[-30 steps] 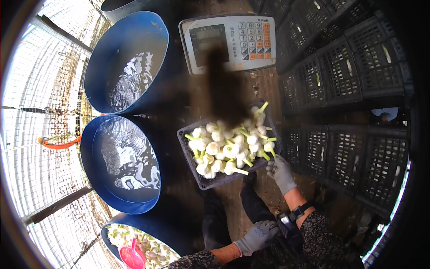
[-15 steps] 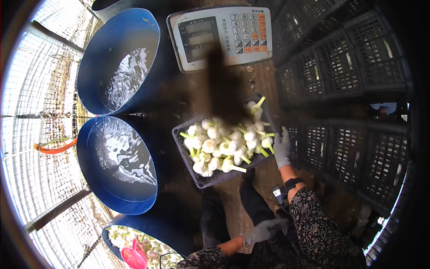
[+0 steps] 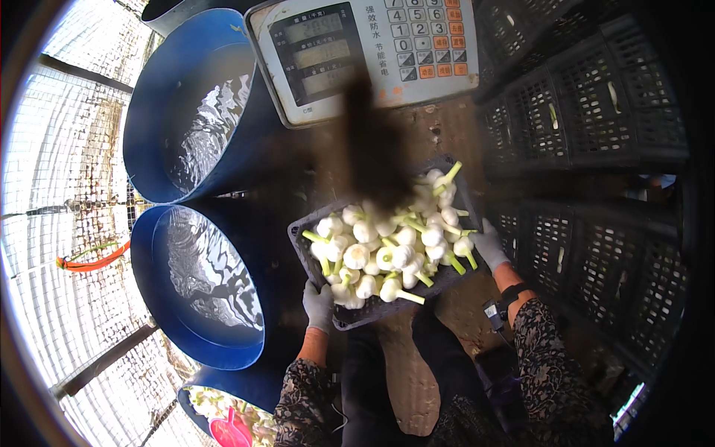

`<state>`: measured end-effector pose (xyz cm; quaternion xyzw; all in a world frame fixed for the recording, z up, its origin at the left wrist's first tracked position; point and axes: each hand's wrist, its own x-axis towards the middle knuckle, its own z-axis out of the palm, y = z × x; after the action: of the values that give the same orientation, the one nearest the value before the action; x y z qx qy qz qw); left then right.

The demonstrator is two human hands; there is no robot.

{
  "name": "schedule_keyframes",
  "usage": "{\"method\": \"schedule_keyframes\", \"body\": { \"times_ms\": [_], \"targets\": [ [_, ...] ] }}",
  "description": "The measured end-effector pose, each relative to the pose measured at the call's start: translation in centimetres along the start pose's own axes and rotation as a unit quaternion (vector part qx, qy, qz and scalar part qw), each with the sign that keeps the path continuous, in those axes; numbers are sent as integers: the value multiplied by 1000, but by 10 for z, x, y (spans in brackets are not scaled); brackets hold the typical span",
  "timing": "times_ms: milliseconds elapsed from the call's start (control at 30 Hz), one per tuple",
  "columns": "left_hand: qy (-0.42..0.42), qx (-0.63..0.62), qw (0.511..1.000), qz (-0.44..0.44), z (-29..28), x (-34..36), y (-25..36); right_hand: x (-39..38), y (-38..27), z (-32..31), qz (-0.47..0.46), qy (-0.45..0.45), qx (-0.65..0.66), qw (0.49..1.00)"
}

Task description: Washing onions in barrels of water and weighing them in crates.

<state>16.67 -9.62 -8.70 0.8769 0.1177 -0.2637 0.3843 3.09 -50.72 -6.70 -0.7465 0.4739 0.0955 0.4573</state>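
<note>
I am holding a dark plastic crate [image 3: 350,313] heaped with white bulb onions [image 3: 395,249], their short green stalks sticking out in all directions. My left hand [image 3: 319,304], in a grey glove, grips the near left corner of the crate, fingers curled around the rim. My right hand [image 3: 490,246], gloved the same way, clasps the right edge, fingers wrapped over the side, so both hands are closed on the crate and nothing else.

The crate hangs between my hands in front of my legs, and I cannot tell whether its underside rests on anything. The electronic scale [image 3: 365,52] with its display and keypad lies just beyond the crate's far edge, apart from it, so I judge the load is full and lifted but not yet on the scale; the weighing looks like what is left.

To my left stand two blue tubs of water, one near [image 3: 197,283] and one farther off [image 3: 190,112], both showing only rippled water. A third container [image 3: 223,410] down by my left elbow holds more bulbs and something red. Stacks of dark slatted crates [image 3: 588,119] rise on my right. An orange cord [image 3: 93,261] lies on the mesh floor [image 3: 52,194] past the tubs.
</note>
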Motion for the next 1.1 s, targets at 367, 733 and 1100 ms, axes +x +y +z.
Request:
{"method": "schedule_keyframes", "body": {
  "times_ms": [367,733,1100],
  "targets": [
    [120,-114,986,11,32,7,-6,33,-21,4,-76,51,-38,995],
    [100,-211,972,10,38,21,-9,41,-28,2,-111,28,35,993],
    [-33,-311,950,-13,5,10,2,-6,-35,-31,-76,-11,-14,997]
  ]
}}
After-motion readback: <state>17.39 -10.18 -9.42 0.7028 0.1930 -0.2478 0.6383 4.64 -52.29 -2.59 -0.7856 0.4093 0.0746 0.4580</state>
